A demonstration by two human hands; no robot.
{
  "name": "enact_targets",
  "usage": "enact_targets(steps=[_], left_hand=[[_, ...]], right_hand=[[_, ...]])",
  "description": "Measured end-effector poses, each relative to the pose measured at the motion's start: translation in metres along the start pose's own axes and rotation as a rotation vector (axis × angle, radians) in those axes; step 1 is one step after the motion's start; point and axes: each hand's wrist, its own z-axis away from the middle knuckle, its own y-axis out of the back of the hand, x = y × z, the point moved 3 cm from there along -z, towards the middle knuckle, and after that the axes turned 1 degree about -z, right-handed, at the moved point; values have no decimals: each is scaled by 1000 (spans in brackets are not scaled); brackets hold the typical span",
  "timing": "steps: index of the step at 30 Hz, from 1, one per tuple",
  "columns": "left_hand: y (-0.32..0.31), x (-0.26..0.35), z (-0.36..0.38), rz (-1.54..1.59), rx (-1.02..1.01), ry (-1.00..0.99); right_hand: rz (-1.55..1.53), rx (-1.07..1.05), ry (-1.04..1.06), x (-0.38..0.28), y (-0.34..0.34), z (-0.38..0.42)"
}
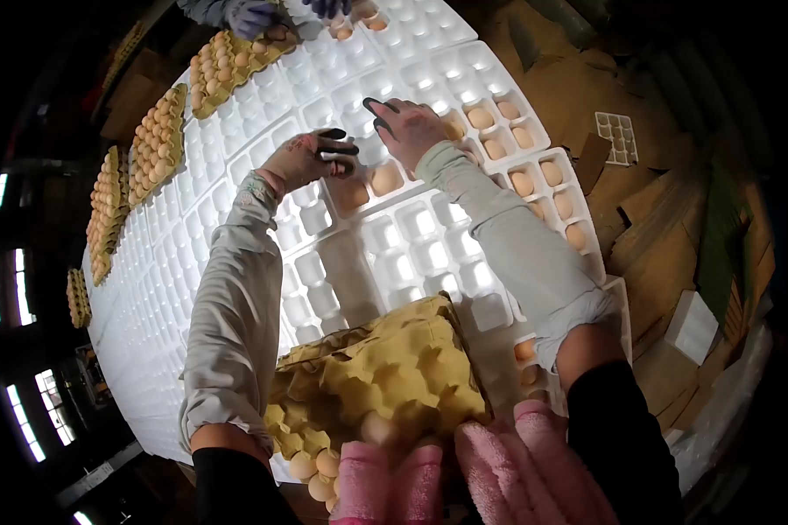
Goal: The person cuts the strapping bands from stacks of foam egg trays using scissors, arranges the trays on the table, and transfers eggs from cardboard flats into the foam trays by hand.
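Observation:
Both hands wear thin gloves with dark fingertips and reach over white plastic trays [411, 229]. My left hand [313, 159] hovers with its fingers apart beside two brown eggs [385, 179] in tray pockets. To its right, my right hand [407, 129] has its fingers extended over the tray, near more seated eggs [480, 118]; nothing shows in either hand. A yellow pulp egg carton [385, 372] lies close to my body, with several eggs [315, 468] at its lower left corner.
Pulp cartons full of eggs [156, 147] line the far left edge of the trays. Another person's gloved hands [252, 17] are at the top. Eggs [562, 206] fill pockets along the right edge. Cardboard and a small white tray [616, 138] lie at the right.

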Motion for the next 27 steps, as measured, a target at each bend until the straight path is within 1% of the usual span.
enact_targets(steps=[1, 2, 3, 4, 5, 6, 7, 8, 9, 10, 11, 12, 13, 15, 17, 19, 20, 21, 22, 23, 24, 25, 27], left_hand=[[3, 10, -8, -353, 244, -154], [-7, 13, -21, 141, 357, -105], [-22, 3, -46, 301, 506, -411], [-37, -22, -70, -489, 706, -406], [-58, -4, -71, -980, 509, 65], [-58, -8, -72, -977, 620, -45], [-59, -13, -71, -973, 722, -153], [-53, 4, -54, -980, 812, -266], [-49, 28, -25, -979, 889, -355], [-42, 50, 8, -944, 880, -460], [-34, 73, 48, -907, 878, -545], [-31, 101, 93, -638, 831, -535], [-39, 119, 136, -362, 781, -523], [-50, 115, 210, 98, 597, -403], [-65, 112, 291, -39, 440, -215], [-101, 120, 355, -114, 460, -172], [-121, 124, 377, -291, 462, -144], [-137, 126, 394, -473, 471, -119], [-153, 122, 404, -639, 471, -124], [-171, 115, 408, -805, 479, -123], [-186, 105, 411, -768, 484, -81], [-203, 92, 411, -836, 440, -77], [-216, 77, 418, -836, 500, -48]], right_hand=[[84, -33, 23, 9, -17, 4], [61, 124, 15, 11, -16, 8], [43, 283, 22, 13, -12, 11], [-233, 295, -94, 9, 16, 13], [-345, 393, -133, 11, 30, 17], [-434, 396, -163, 8, 49, 25], [-650, 369, -177, 11, 62, 34], [-660, 376, -75, -1, 91, 46], [-607, 365, -73, -2, 104, 61], [-620, 295, -59, -16, 125, 73], [-889, 200, -158, -31, 137, 85], [-984, 81, -129, -38, 145, 95], [-869, -21, -67, -58, 161, 103], [-731, -203, 38, -117, 193, 127], [-669, -366, 128, -177, 221, 157], [-591, -604, 177, -235, 236, 183], [-432, -592, 294, -255, 232, 196], [-267, -570, 414, -271, 223, 210], [-160, -444, 449, -282, 215, 218], [-51, -448, 508, -292, 208, 215], [55, -447, 570, -303, 200, 213], [130, -518, 606, -308, 188, 217], [262, -710, 678, -309, 159, 234]])
